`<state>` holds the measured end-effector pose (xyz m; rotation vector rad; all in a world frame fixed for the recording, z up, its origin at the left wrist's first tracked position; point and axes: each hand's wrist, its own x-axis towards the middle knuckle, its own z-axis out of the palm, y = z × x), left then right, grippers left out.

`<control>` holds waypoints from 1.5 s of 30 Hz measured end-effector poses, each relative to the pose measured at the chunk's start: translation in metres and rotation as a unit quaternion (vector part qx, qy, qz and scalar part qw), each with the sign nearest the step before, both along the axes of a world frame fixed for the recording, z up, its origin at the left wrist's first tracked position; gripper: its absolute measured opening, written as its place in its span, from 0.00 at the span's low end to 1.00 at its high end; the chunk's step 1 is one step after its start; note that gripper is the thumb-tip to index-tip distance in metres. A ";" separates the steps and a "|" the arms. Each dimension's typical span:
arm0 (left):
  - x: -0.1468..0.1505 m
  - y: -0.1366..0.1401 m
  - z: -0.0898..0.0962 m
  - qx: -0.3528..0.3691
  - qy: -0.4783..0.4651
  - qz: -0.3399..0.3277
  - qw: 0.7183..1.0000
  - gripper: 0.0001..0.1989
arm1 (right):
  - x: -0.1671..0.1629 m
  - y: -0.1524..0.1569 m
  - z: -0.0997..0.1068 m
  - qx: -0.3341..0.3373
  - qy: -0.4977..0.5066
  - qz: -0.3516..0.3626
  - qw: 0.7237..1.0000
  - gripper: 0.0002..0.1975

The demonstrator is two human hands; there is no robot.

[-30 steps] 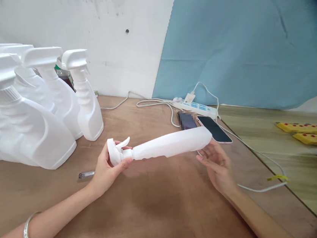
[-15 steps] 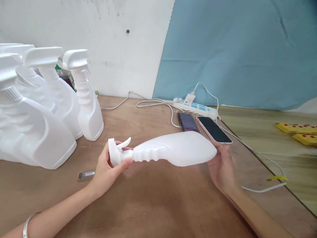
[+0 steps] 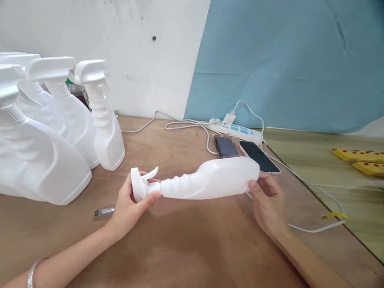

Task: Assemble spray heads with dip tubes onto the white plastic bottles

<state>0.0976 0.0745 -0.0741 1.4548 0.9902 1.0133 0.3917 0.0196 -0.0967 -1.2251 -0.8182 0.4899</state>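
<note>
A white spray bottle (image 3: 213, 178) lies level in the air over the table, its trigger head to the left and its base to the right. My left hand (image 3: 130, 206) is closed around the trigger head (image 3: 139, 184), with the thumb along the neck. At the other end, my right hand (image 3: 268, 200) grips the base, thumb in front and fingers partly hidden behind it. The trigger lever (image 3: 152, 173) points upward. On the left side of the table stand several upright white spray bottles (image 3: 58, 154), close together.
Two phones, one dark (image 3: 225, 147) and one light-edged (image 3: 259, 157), lie behind the held bottle's base. A power strip (image 3: 241, 131) with white cables sits near the blue sheet (image 3: 271, 51). A clear pen-like object (image 3: 104, 211) lies beside my left hand. Yellow packets (image 3: 382, 166) are at the far right.
The bottle body has turned about its long axis, so its ridged grip now faces up instead of down. My right hand has closed on the base; the left hand stays on the trigger head.
</note>
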 end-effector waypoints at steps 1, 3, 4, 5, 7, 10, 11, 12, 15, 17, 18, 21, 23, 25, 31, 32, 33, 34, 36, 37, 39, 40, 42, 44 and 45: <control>0.000 0.000 -0.001 -0.002 -0.003 -0.004 1.000 0.21 | 0.000 0.000 0.001 0.005 0.001 -0.005 1.000 0.14; 0.000 -0.001 -0.001 -0.003 -0.002 -0.007 1.000 0.21 | -0.001 -0.002 0.003 0.019 0.015 0.011 1.000 0.13; 0.000 -0.001 -0.002 -0.002 -0.001 -0.007 1.000 0.21 | -0.001 -0.002 0.004 0.026 0.025 0.032 0.999 0.13; 0.000 -0.001 -0.001 -0.002 -0.001 -0.007 1.000 0.21 | -0.002 -0.003 0.005 0.027 0.033 0.055 0.998 0.12; 0.000 0.000 -0.001 -0.003 -0.005 -0.004 1.000 0.21 | -0.003 -0.003 0.007 0.013 0.035 0.088 0.995 0.11; 0.000 0.000 0.000 -0.012 -0.009 -0.001 1.000 0.22 | -0.003 -0.002 0.005 -0.018 0.027 0.074 0.997 0.10; 0.000 0.001 0.000 -0.014 -0.007 -0.001 1.000 0.22 | -0.003 -0.001 0.003 -0.019 0.032 0.066 0.997 0.10; 0.000 0.001 0.000 -0.016 -0.005 -0.001 1.000 0.22 | -0.002 -0.001 0.002 -0.015 0.040 0.063 0.997 0.10; 0.000 0.000 0.000 -0.020 -0.003 0.001 1.000 0.23 | 0.000 -0.001 -0.002 0.013 0.049 0.087 0.995 0.10; 0.000 0.000 0.000 -0.021 -0.004 0.004 1.000 0.24 | 0.000 -0.002 -0.002 0.019 0.040 0.089 0.995 0.10; 0.000 0.000 0.000 -0.021 -0.003 0.007 1.000 0.24 | 0.000 -0.003 -0.002 0.014 0.036 0.085 0.996 0.13; 0.001 0.001 0.002 -0.016 0.003 0.016 1.000 0.23 | -0.001 -0.005 0.001 -0.003 0.027 0.082 0.996 0.16; 0.002 0.001 0.002 -0.016 0.002 0.020 1.000 0.23 | 0.000 -0.005 0.002 0.003 0.025 0.088 0.996 0.13; 0.002 0.001 0.002 -0.016 0.000 0.025 1.000 0.23 | 0.000 -0.004 0.003 0.010 0.026 0.086 0.996 0.10; 0.000 -0.002 0.001 -0.010 -0.004 -0.004 1.000 0.21 | -0.002 -0.001 0.004 0.014 0.018 0.056 0.998 0.17; 0.000 -0.002 0.001 -0.005 0.000 -0.007 1.000 0.21 | -0.002 0.000 0.004 0.015 0.021 0.057 0.998 0.18; 0.000 -0.003 0.001 0.001 0.008 -0.007 1.000 0.20 | -0.003 0.000 0.004 0.012 0.025 0.059 0.998 0.20; 0.000 -0.003 0.001 0.008 0.017 -0.005 1.000 0.20 | -0.004 0.000 0.004 0.003 0.027 0.061 0.998 0.20; 0.000 -0.002 0.001 0.019 0.032 -0.002 0.999 0.20 | -0.003 -0.001 0.004 -0.029 0.022 0.060 0.998 0.21; 0.000 -0.002 0.001 0.022 0.039 -0.001 0.999 0.20 | -0.003 -0.001 0.004 -0.045 0.017 0.055 0.997 0.21; 0.000 -0.002 0.000 0.024 0.047 -0.002 0.999 0.20 | -0.002 -0.001 0.003 -0.071 0.010 0.043 0.997 0.21; 0.000 -0.002 0.000 0.024 0.050 -0.002 0.998 0.21 | -0.002 0.000 0.003 -0.079 0.011 0.039 0.996 0.21; 0.000 -0.002 -0.001 0.024 0.051 -0.004 0.998 0.21 | -0.001 0.000 0.002 -0.092 0.021 0.038 0.995 0.18; 0.001 -0.003 -0.001 0.023 0.047 -0.010 0.999 0.21 | -0.002 0.001 0.003 -0.110 0.034 0.041 0.993 0.17; 0.001 -0.003 -0.001 0.024 0.045 -0.013 0.999 0.21 | -0.002 0.001 0.003 -0.119 0.040 0.044 0.991 0.17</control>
